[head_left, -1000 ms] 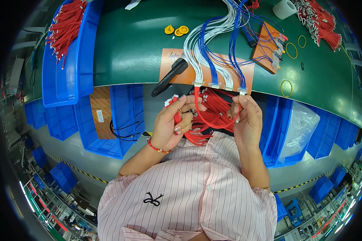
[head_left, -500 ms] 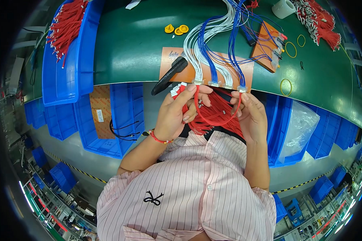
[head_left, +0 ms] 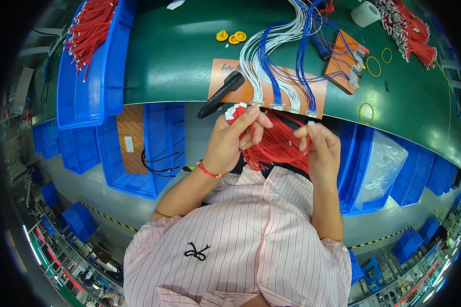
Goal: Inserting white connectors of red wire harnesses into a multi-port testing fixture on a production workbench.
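My left hand is closed around several red cables whose white connectors stick up beside the thumb. My right hand pinches the end of a red cable, with its small white plug just below the board's edge. Between the hands, a large bundle of red cables lies across my lap. In front of both hands is an orange-brown board at the table's edge. A row of clear sockets on it is fed by white wires and blue wires.
A black tool-like handle lies across the board's left side. The green table holds yellow caps, rubber bands, an orange block, a white roll and more red cables. Blue bins flank me.
The red cable looped between my hands no longer spans them at the sockets. My right hand's plug has come down off its socket, and the left end has joined the held bunch.
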`<state>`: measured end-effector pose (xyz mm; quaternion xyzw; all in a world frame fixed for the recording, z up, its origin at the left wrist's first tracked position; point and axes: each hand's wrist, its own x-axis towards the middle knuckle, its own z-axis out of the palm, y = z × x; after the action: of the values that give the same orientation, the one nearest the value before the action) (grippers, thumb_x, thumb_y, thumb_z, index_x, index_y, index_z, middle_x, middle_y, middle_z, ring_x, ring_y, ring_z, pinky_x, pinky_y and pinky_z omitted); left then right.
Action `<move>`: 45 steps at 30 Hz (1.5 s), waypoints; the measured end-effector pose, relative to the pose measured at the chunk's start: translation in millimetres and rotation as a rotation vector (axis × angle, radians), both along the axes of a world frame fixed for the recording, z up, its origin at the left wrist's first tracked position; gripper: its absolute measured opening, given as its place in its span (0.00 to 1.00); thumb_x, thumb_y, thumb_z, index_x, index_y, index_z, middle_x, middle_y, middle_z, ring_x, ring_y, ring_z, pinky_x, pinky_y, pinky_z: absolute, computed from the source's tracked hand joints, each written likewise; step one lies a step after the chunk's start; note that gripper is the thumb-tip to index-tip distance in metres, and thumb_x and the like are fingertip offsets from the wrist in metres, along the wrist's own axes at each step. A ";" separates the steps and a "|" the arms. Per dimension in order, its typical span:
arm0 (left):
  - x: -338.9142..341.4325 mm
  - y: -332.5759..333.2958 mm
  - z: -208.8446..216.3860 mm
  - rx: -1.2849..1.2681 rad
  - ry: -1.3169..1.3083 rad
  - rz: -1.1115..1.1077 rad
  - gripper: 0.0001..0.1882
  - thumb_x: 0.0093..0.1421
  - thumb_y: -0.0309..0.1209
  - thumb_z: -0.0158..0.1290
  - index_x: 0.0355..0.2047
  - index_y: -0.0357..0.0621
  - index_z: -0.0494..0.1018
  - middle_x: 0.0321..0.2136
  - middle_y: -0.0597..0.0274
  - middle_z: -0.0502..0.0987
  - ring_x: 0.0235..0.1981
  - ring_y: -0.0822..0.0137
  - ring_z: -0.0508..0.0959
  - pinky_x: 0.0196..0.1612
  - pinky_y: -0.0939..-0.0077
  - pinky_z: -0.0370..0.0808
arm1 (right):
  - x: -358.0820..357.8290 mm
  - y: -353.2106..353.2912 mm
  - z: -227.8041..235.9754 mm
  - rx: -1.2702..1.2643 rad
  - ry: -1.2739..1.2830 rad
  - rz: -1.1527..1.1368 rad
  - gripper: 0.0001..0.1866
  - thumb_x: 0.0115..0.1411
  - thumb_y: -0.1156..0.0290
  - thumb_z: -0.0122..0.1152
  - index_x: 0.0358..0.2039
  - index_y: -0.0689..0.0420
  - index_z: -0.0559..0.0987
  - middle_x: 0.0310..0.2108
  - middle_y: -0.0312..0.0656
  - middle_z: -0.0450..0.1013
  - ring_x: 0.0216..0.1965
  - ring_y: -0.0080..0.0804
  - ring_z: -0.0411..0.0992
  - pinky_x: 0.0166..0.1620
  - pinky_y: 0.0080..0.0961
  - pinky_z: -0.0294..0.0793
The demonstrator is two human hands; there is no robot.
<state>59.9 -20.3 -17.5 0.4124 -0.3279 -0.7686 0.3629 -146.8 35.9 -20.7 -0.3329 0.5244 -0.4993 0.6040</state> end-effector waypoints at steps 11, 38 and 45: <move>22.4 21.8 -8.6 0.364 0.287 -0.042 0.13 0.71 0.31 0.43 0.44 0.34 0.71 0.14 0.78 0.52 0.12 0.84 0.51 0.16 0.84 0.49 | -5.1 -19.9 -57.1 -0.236 0.939 0.168 0.10 0.62 0.70 0.58 0.37 0.64 0.79 0.32 0.50 0.77 0.35 0.49 0.73 0.44 0.39 0.71; -4.1 11.2 5.0 -0.022 -0.130 -0.015 0.21 0.70 0.39 0.41 0.40 0.33 0.77 0.19 0.71 0.67 0.15 0.83 0.60 0.17 0.86 0.54 | -11.7 35.6 -14.4 0.028 0.280 0.264 0.08 0.60 0.77 0.62 0.41 0.60 0.80 0.27 0.32 0.74 0.21 0.16 0.67 0.24 0.19 0.67; -2.9 4.4 6.2 0.017 -0.101 -0.005 0.20 0.70 0.39 0.43 0.34 0.35 0.76 0.16 0.76 0.59 0.14 0.85 0.54 0.17 0.85 0.50 | -41.4 36.5 -15.9 0.110 -0.301 -0.079 0.06 0.61 0.75 0.60 0.38 0.63 0.77 0.24 0.37 0.72 0.22 0.22 0.71 0.29 0.20 0.74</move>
<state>57.0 -15.9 -11.3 0.4529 -0.3400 -0.7505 0.3405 -188.2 72.4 -36.6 -0.1999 0.4670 -0.5376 0.6730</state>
